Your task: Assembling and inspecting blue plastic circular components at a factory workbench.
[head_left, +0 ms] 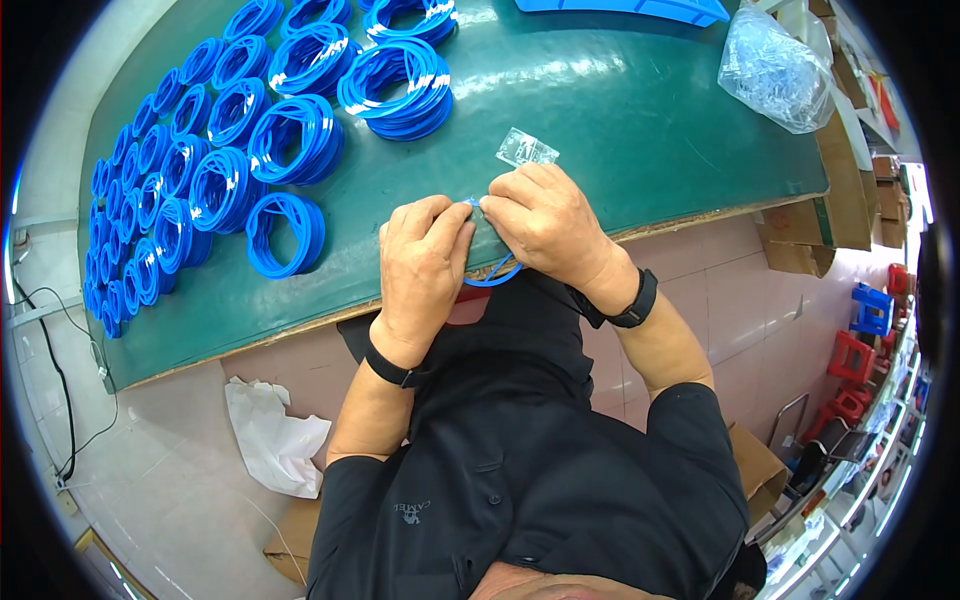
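Observation:
My left hand (420,262) and my right hand (545,222) meet over the table's near edge, thumbs and forefingers pinched close together. Between the fingertips shows a small bit of blue. Below them hangs a curve of thin blue tubing or cord (492,278), partly hidden by my right hand; its ends I cannot make out. Just beyond my right hand lies a small clear plastic bag (526,148), flat on the green table (620,150). To the left of my left hand sits a stack of blue rings (316,236), the closest of the stacks.
Several more blue ring stacks (222,190) fill the table's left side. At the far edge is a blue tray (640,8); a bag of clear pieces (775,75) sits at the far right corner. Cardboard (840,190) stands beside it. White plastic sheeting (270,435) lies below left.

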`<state>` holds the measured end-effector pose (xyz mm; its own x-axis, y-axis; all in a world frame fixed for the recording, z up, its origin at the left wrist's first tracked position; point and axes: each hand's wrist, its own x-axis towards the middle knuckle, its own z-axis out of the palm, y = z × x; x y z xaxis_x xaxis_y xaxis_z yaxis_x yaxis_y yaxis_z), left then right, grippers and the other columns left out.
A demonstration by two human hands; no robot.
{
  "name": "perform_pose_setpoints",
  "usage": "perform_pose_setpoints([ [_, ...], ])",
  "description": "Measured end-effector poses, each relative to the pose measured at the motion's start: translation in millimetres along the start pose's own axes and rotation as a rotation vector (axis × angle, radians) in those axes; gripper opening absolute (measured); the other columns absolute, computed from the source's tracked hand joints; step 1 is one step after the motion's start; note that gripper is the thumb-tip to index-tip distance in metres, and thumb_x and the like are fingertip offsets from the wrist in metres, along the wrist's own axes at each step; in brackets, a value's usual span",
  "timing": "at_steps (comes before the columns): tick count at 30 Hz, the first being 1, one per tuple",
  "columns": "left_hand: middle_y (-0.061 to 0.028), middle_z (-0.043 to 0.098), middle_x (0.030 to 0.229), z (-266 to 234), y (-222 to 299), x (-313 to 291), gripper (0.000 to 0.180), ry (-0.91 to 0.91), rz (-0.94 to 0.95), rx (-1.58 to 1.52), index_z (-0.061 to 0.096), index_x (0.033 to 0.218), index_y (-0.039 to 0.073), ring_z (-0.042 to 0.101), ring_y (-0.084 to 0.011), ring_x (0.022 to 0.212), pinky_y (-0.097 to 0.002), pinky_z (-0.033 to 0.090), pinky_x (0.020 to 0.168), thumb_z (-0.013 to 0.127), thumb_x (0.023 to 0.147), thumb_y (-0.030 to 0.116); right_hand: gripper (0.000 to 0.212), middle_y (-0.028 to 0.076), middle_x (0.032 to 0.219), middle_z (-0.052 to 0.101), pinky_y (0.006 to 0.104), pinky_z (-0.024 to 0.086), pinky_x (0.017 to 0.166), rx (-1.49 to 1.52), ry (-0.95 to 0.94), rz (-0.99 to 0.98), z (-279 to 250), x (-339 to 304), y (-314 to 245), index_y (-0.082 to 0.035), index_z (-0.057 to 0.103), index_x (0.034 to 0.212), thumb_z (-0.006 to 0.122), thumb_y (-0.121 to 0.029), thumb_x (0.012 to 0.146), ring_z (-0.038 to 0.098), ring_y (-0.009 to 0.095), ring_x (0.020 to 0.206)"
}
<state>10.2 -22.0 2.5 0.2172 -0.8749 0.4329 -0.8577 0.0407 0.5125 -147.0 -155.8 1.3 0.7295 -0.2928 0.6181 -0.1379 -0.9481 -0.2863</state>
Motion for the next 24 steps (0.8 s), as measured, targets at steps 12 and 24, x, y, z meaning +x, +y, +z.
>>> perform_pose_setpoints([
  [12, -0.0047, 0.070, 0.114, -1.4, 1.5, 1.3, 0.026, -0.021, -0.009, 0.015, 0.078, 0.116, 0.010, 0.065, -0.0281, 0.104, -0.0428, 0.048, 0.089, 0.080, 0.090, 0.008, 0.010, 0.006, 0.093, 0.068, 0.0401, 0.051, 0.074, 0.045, -0.038, 0.035, -5.4, 1.7, -2.5, -0.004, 0.074, 0.089, 0.079, -0.002, 0.081, 0.065, 0.027, 0.083],
  [24, -0.0046, 0.071, 0.112, -1.1, 0.2, 0.4, 0.023, -0.005, -0.023, -0.021, 0.078, 0.113, 0.010, 0.065, -0.0286, 0.104, -0.0431, 0.048, 0.089, 0.080, 0.090, 0.008, 0.006, 0.004, 0.091, 0.066, 0.0385, 0.050, 0.074, 0.018, -0.030, 0.018, -1.6, -0.1, -1.1, -0.007, 0.071, 0.086, 0.075, -0.006, 0.082, 0.064, 0.024, 0.083],
])
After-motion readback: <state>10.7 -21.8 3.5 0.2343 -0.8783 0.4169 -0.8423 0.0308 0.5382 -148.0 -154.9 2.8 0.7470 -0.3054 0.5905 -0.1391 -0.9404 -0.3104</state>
